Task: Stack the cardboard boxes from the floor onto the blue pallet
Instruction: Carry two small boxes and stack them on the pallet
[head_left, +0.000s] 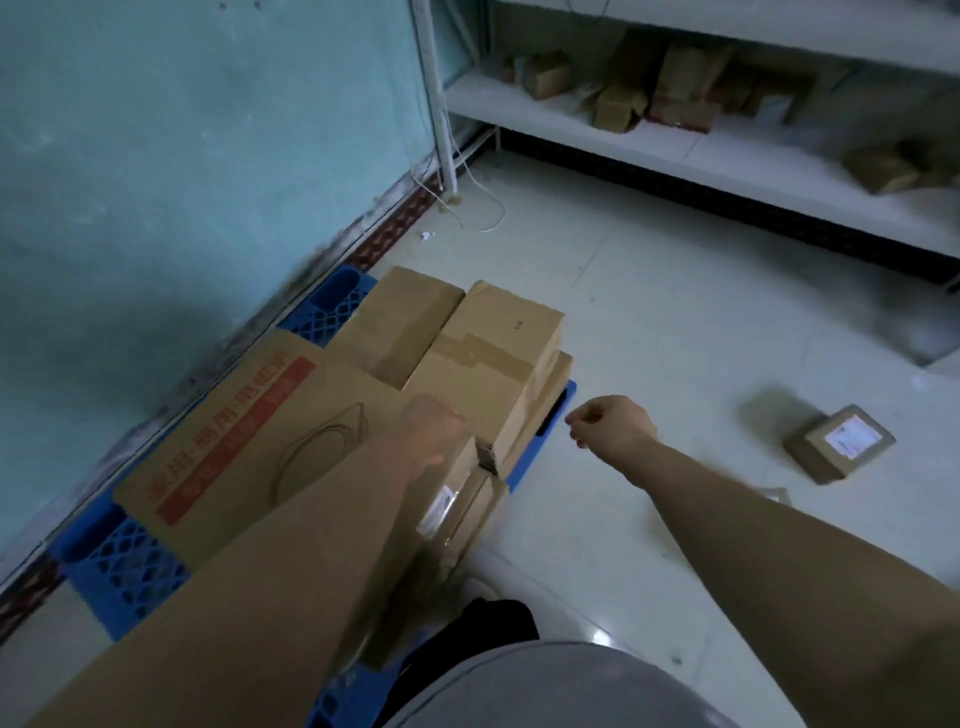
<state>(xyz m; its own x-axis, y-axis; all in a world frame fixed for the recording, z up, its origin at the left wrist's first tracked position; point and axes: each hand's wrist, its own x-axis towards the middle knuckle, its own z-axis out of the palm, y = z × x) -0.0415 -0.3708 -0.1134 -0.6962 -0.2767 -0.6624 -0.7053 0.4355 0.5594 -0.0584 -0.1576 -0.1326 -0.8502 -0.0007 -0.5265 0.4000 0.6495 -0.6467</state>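
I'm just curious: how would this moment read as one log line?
left hand: on stacked boxes | right hand: empty, over floor | small box: on floor | blue pallet: loaded

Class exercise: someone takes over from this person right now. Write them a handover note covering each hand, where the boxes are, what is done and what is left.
Left hand: over the stacked boxes, blurred, grip unclear.
Right hand: empty, loosely curled, in the air beside the stack.
Blue plastic lattice pallet: by the wall, carrying a large flat cardboard box with red print and several plain brown cardboard boxes.
Left: one small cardboard box with a white label lies on the floor to the right.
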